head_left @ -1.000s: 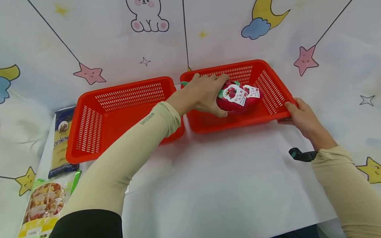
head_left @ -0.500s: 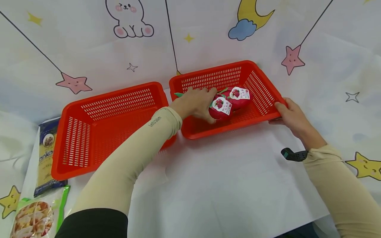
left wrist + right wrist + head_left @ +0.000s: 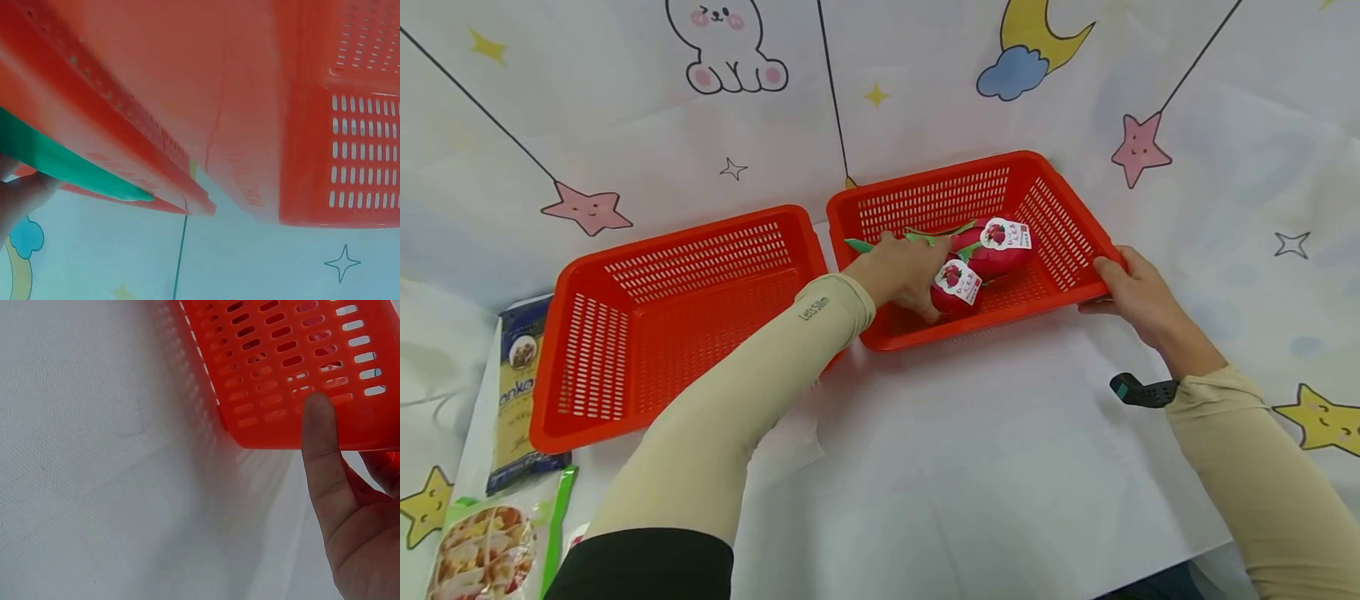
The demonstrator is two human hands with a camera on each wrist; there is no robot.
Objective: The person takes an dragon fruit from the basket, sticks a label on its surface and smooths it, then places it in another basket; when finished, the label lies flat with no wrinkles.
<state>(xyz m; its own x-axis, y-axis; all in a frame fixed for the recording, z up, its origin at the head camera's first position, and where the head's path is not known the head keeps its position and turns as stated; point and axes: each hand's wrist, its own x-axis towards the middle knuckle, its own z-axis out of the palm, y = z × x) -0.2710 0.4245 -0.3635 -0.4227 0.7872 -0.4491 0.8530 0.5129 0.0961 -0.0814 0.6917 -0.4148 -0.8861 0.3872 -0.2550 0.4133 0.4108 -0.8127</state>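
In the right-hand red plastic basket point(image 3: 947, 333), two red dragon fruits with white labels lie against each other. My left hand point(image 3: 898, 271) reaches in and grips the leafy left end of the front dragon fruit point(image 3: 955, 286); the fingertips are partly hidden. Behind it is the other dragon fruit point(image 3: 996, 250). A green leaf tip point(image 3: 859, 246) sticks out by my left wrist; a green leaf point(image 3: 81, 172) also shows beside fingers point(image 3: 28, 197) in the left wrist view. At the basket's right end my right hand point(image 3: 1138, 287) holds the rim, one finger point(image 3: 322, 437) along the slotted wall.
Another red basket point(image 3: 685, 325) stands at the left, its end close to the first. Left of it lie a blue and gold bag point(image 3: 518, 392) and a clear food pack point(image 3: 490, 542) with green edges. A cartoon-printed sheet point(image 3: 925, 83) covers the background.
My left hand has sunk lower into the basket with the front dragon fruit, baring more of the fruit behind. The head view has shifted. My right hand keeps its hold on the basket.
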